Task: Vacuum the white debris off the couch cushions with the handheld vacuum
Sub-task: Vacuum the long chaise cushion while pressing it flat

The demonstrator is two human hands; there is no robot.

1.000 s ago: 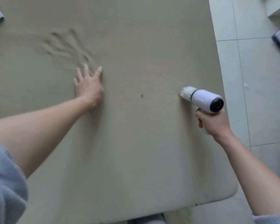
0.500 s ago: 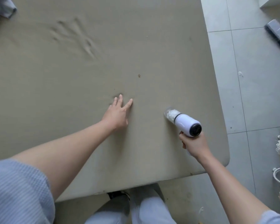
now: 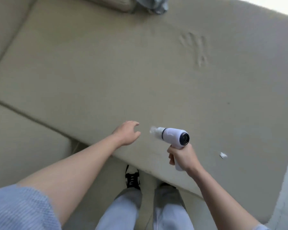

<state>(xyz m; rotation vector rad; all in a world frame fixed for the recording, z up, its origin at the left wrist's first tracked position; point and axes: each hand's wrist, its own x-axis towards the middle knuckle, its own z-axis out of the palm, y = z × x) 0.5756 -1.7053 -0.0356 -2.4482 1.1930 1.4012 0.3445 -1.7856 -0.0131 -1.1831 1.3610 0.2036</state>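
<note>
Your right hand (image 3: 181,157) grips the white handheld vacuum (image 3: 170,136) by its handle, above the beige fabric couch cushion (image 3: 106,72) near its front edge. The vacuum's long axis lies roughly level, clear nozzle pointing left toward your left hand (image 3: 127,133), fingers loosely curled, empty. Small white debris scrap (image 3: 223,155) lies to the vacuum's right.

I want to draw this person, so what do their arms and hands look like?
Both arms are bare from above the elbow down. The left arm comes out of a short, light blue ribbed sleeve. A bit of the same blue shows at the right arm's edge. The left hand and right hand wear no gloves.
</note>
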